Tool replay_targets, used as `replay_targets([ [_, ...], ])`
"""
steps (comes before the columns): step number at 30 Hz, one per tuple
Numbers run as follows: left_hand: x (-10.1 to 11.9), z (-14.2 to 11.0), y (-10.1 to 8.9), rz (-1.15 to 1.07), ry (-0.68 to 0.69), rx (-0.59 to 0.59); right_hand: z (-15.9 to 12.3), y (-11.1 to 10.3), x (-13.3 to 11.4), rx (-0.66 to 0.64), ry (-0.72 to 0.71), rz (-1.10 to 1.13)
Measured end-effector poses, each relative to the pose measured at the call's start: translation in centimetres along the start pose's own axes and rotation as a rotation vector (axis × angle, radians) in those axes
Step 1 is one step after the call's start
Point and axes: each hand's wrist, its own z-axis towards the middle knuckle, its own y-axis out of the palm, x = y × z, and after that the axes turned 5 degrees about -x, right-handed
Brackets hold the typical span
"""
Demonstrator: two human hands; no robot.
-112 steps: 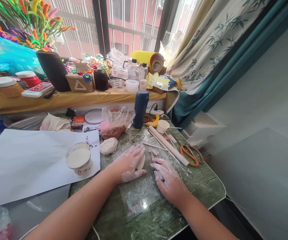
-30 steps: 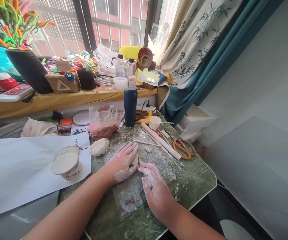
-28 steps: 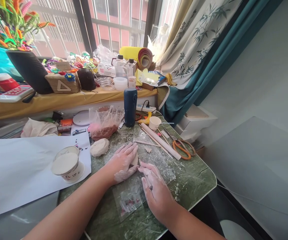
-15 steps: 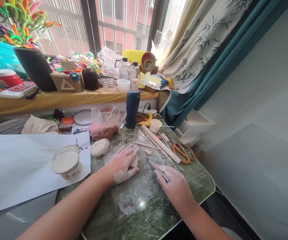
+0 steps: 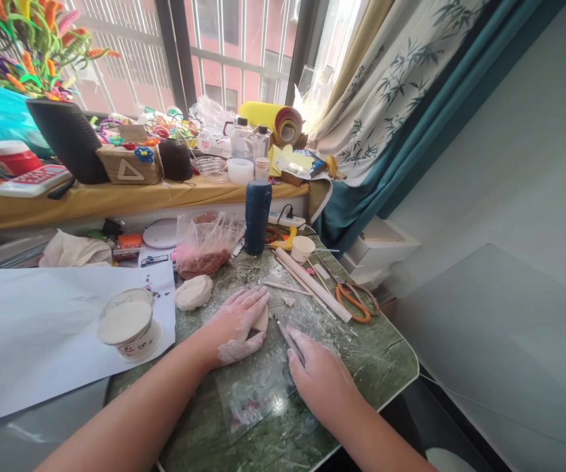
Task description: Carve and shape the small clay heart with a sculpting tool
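Note:
My left hand (image 5: pixel 241 326), dusted white, lies flat with its fingers stretched over a thin pale slab of clay or dough (image 5: pixel 262 321). The slab's right edge shows past the fingers; the palm hides the rest. In my right hand (image 5: pixel 320 367) is a slim, pen-like grey tool (image 5: pixel 287 337). Its dark tip points up and left, just to the right of the slab; whether it touches the sheet I cannot tell. Under the work lies a clear plastic sheet (image 5: pixel 248 403) with white powder on it. Small pale scraps (image 5: pixel 289 301) sit beyond the tool.
A white lump (image 5: pixel 194 292) and a plastic bag of brown material (image 5: pixel 204 252) are at the left, near a blue bottle (image 5: pixel 258 216). A rolling pin (image 5: pixel 315 285), thin sticks and orange-handled scissors (image 5: pixel 354 301) lie right. Tubs (image 5: pixel 126 324) stand on white paper (image 5: pixel 27 341).
My right hand has moved left with the tool, bringing its tip close to the slab's right edge. The left hand stays on the slab. The view has shifted slightly.

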Motion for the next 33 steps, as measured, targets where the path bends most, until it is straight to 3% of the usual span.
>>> replay_targets([
  [5,0.0,0.0,0.4,0.06,0.012,0.004,-0.2,0.7,-1.2,-0.03,-0.007,-0.102],
  [21,-0.2,0.4,0.8,0.08,0.046,-0.03,-0.1,1.8,-1.9,-0.048,-0.053,-0.298],
  [33,-0.6,0.2,0.2,0.013,0.057,-0.063,-0.5,1.5,-0.8,-0.019,-0.006,-0.183],
])
